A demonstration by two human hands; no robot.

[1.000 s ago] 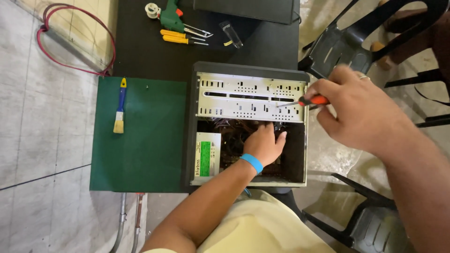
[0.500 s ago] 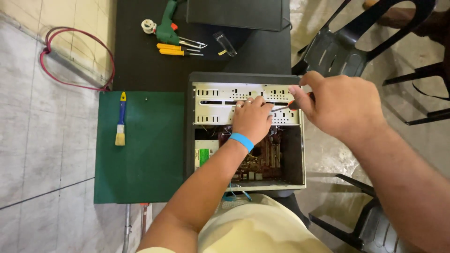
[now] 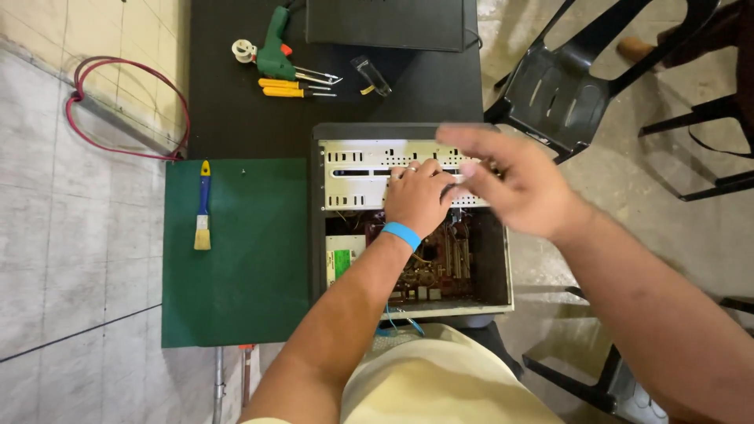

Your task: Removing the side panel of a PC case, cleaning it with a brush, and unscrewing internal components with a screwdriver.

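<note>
Both hands (image 3: 420, 196) (image 3: 510, 184) rest fingers on the computer case's (image 3: 491, 267) metal panel (image 3: 357, 177).

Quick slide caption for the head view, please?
Left hand rests on the open computer case's drive cage; blurred right hand hovers above it.

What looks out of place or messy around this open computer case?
Nothing looks damaged or spilled. The open computer case overhangs the black table's near edge, and a red cable lies looped on the floor tiles.

left hand (image 3: 419, 196) palm down, fingers curled; right hand (image 3: 510, 184) blurred, fingers spread.
</note>
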